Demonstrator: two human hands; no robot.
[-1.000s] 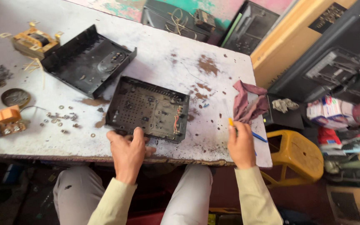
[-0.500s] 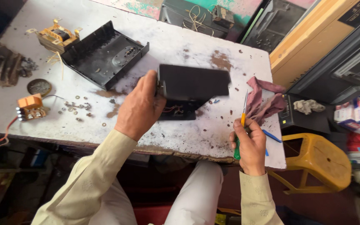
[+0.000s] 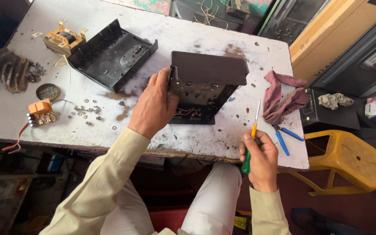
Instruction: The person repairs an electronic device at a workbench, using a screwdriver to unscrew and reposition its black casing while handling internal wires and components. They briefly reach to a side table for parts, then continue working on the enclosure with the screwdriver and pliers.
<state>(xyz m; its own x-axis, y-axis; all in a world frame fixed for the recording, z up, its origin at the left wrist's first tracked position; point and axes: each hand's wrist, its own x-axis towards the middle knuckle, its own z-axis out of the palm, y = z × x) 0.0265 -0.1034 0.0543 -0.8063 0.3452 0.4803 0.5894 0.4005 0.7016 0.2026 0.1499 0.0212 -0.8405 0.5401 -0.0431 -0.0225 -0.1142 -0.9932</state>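
Note:
A black metal chassis [image 3: 205, 82] stands tilted up on its edge in the middle of the white worktable [image 3: 196, 139], its open inside with wires facing me. My left hand [image 3: 153, 106] grips its left side. My right hand [image 3: 262, 159] is at the table's front edge and holds a screwdriver [image 3: 251, 139] with a green and yellow handle, its shaft pointing up and away from me. The screwdriver tip is apart from the chassis.
A black cover [image 3: 109, 54] lies open at the back left, beside a transformer [image 3: 64, 39]. Loose screws [image 3: 85, 111], a small orange part with wires [image 3: 40, 114] and a round tin [image 3: 48, 91] lie left. A reddish rag [image 3: 283, 95] and blue-handled pliers [image 3: 283, 137] lie right. A yellow stool [image 3: 349, 161] stands beside the table.
My left hand lifted the chassis from lying flat to standing on its edge. My right hand brought the screwdriver up from the table edge.

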